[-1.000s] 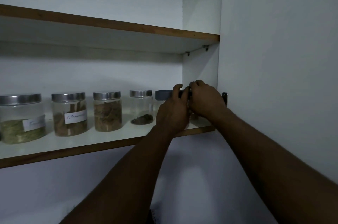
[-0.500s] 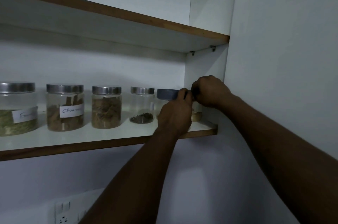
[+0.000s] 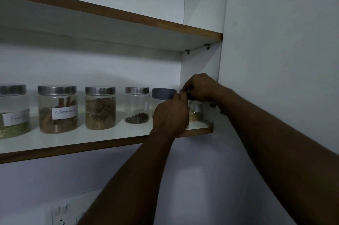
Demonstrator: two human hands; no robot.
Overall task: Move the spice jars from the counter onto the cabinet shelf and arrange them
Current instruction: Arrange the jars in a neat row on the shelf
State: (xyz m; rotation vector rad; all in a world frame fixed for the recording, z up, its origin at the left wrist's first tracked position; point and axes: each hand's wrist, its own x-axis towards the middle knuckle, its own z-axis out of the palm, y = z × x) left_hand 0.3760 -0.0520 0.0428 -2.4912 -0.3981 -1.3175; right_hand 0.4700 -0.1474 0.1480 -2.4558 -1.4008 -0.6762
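Both hands up at right end of lower shelf (image 3: 110, 136). Left hand (image 3: 171, 114) w/ grip curled in front of blue-lid jar (image 3: 163, 93); can't tell if it's clamped on it. Right hand (image 3: 200, 88) fingers pinched together over last jar (image 3: 195, 112) by cabinet wall. Four steel-lid jars lined up to the left, incl. cinnamon jar (image 3: 57, 109).

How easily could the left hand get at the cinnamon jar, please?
Probably easily: the left hand is at the blue-lidded jar, and the cinnamon jar stands at the shelf front with nothing before it.
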